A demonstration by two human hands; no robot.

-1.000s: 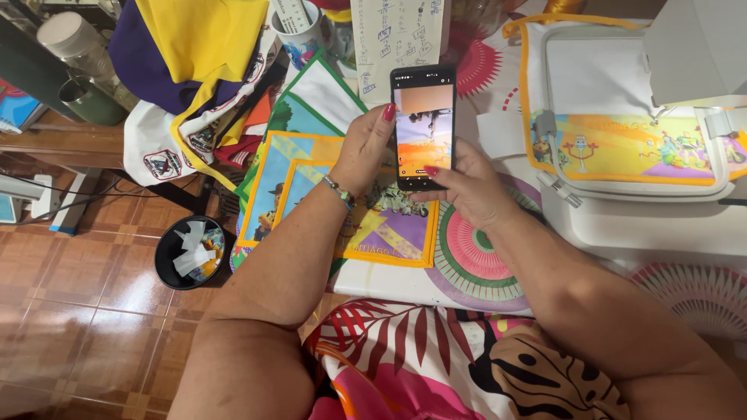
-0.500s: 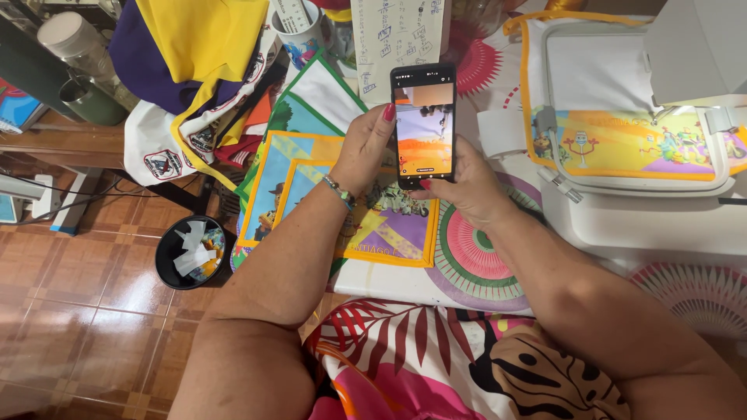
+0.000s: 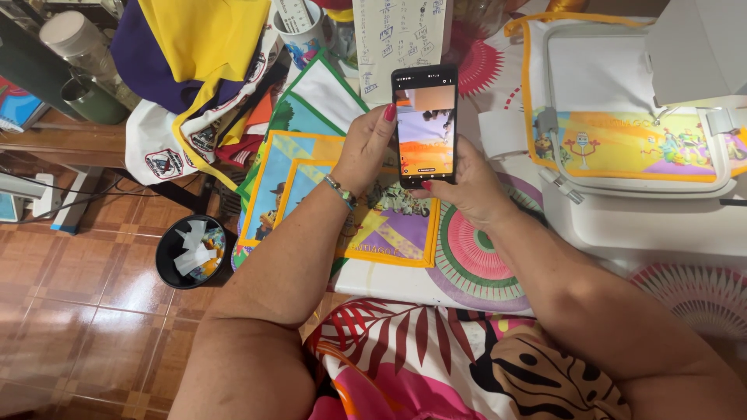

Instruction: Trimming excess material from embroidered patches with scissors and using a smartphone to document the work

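I hold a black smartphone (image 3: pixel 424 124) upright over the table, its lit screen showing an orange and purple picture. My left hand (image 3: pixel 364 152) grips its left edge, with a beaded bracelet on that wrist. My right hand (image 3: pixel 465 190) cups the phone's lower right side from behind, thumb near the bottom of the screen. Under the phone lies a printed cloth panel (image 3: pixel 389 229) with an orange border and cartoon figures. More bordered cloth panels (image 3: pixel 284 167) are fanned out to its left.
An embroidery machine (image 3: pixel 646 225) with a white hoop holding a yellow printed cloth (image 3: pixel 622 144) stands at the right. Purple and yellow fabric (image 3: pixel 194 47) is piled at the back left. A black bin (image 3: pixel 191 253) with paper scraps sits on the tiled floor.
The phone has stayed in the same place. My right hand has shifted from in front of the screen's lower edge to beside and behind the phone.
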